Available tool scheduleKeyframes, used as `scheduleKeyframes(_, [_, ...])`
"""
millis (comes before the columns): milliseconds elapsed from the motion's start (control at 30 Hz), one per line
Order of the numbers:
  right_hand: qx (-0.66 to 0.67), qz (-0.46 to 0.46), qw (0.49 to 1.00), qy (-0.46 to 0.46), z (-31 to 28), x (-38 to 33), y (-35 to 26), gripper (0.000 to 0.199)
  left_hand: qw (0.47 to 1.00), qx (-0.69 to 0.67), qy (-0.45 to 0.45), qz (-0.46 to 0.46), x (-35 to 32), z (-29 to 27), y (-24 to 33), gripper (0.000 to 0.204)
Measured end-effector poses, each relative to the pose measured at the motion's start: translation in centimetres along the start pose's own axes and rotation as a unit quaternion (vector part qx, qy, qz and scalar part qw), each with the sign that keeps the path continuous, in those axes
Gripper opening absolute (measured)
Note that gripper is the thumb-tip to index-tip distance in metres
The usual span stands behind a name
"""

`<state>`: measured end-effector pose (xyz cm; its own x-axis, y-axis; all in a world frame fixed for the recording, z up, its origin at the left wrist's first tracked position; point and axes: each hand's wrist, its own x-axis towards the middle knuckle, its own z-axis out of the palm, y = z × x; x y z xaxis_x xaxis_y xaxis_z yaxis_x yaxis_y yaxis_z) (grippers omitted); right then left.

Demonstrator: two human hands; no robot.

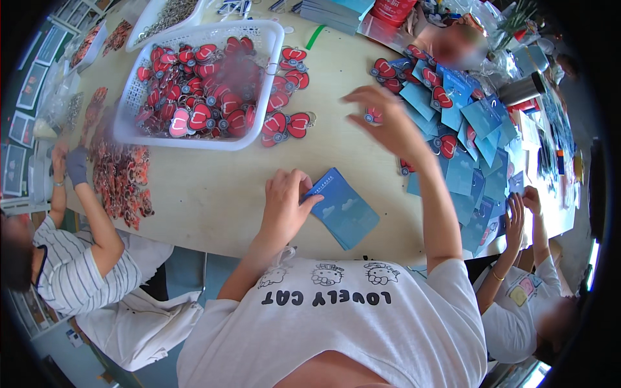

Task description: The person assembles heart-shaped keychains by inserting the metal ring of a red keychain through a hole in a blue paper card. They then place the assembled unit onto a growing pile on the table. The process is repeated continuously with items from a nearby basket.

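My left hand (284, 202) pinches the left edge of a small stack of blue cards (349, 213), low over the table in front of me. Its thumb lies on the top card. Further right, my right hand (388, 123) is raised over the table with thumb and fingers apart. Partly hidden beneath it is a red flip-flop-shaped keychain (372, 115). A heap of blue cards (459, 171) with red keychains among them spreads to the right of that hand. More loose red keychains (299, 124) lie beside a white plastic basket (274, 71), which is filled with the same kind.
Orange-and-dark small items (123, 184) lie in rows at the left, where a co-worker's hands (71, 161) are busy. Another co-worker's hands (521, 210) reach the card heap from the right. A white tray of metal rings (169, 19) stands behind the basket. A steel tumbler (522, 89) lies far right.
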<state>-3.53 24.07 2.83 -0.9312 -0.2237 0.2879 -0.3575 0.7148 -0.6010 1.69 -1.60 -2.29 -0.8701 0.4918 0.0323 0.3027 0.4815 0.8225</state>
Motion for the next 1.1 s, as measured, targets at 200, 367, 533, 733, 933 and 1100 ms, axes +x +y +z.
scheduleKeyframes(200, [0.005,-0.017,1.0,-0.022,6.3,2.4,2.3,0.031,0.953,-0.274,-0.066,-0.107,0.6,-2.7,0.7,0.016])
scheduleKeyframes(367, [0.054,0.01,0.997,-0.051,6.5,2.5,2.3,0.022,0.866,-0.464,-0.092,-0.16,0.7,-4.0,1.7,0.015])
scheduleKeyframes(533, [0.247,0.173,0.948,-0.104,4.1,2.2,0.8,0.013,0.88,-0.391,-0.222,-0.154,-1.8,-2.2,1.7,0.018])
scheduleKeyframes(733, [0.38,0.142,0.914,0.024,0.5,0.8,-1.6,0.016,0.899,-0.408,0.043,-0.152,-0.3,-2.7,1.4,0.035])
scheduleKeyframes(933, [0.298,0.038,0.951,0.067,-1.3,-0.3,-5.6,0.01,0.918,-0.357,0.164,0.053,4.3,-2.7,3.4,0.025])
scheduleKeyframes(1100, [0.238,0.085,0.951,0.18,0.1,-0.2,-9.2,0.013,0.897,-0.401,0.175,0.064,5.0,-1.7,5.6,0.022])
